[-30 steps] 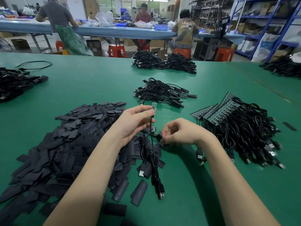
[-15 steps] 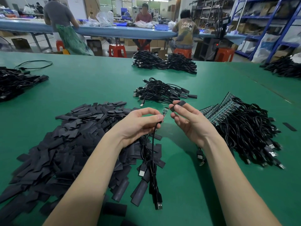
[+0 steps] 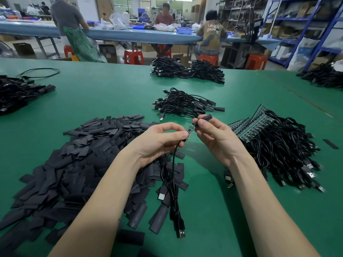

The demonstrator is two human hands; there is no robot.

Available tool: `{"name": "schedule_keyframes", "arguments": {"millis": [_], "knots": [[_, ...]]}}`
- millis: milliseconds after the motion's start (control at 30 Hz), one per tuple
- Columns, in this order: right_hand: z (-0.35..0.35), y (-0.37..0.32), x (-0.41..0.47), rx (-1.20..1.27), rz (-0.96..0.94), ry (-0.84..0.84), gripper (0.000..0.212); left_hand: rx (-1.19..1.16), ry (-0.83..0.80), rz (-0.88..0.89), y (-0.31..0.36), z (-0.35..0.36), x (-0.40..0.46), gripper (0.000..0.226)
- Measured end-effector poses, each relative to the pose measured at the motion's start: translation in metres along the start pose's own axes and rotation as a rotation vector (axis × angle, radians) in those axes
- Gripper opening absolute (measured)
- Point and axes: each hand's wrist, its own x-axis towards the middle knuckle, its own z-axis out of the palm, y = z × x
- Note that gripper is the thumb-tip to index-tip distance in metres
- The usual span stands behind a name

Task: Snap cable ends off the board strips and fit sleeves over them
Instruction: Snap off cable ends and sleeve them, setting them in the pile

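Left hand (image 3: 159,140) pinches small green circuit-board cable end (image 3: 190,129), long axis tilted up-right; right hand (image 3: 213,134) pinches short black tube sleeve (image 3: 204,119) just up-right of board tip, roughly in line.

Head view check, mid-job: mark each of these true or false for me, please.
1. The left hand pinches a thin black cable that ends in a small green circuit board. True.
2. The right hand is empty. False: it holds a short black tubular sleeve between thumb and fingers.
3. The sleeve already covers the whole board. False: most of the board shows bare between the hands.
4. A big heap of flat black sleeves lies on the green table by the left arm. True.
5. The green board strips with black cables attached lie by the right arm. True.
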Motion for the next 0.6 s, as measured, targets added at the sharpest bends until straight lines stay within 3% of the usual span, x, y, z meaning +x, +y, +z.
{"name": "schedule_keyframes", "arguments": {"millis": [333, 600], "knots": [[-0.002, 0.002, 0.0, -0.026, 0.001, -0.05, 0.015, 0.055, -0.054, -0.012, 0.003, -0.006, -0.003, 0.018], [-0.005, 0.002, -0.005, -0.121, 0.116, -0.175, 0.02, 0.133, -0.126, 0.008, 0.003, -0.011, -0.006, 0.019]]}}
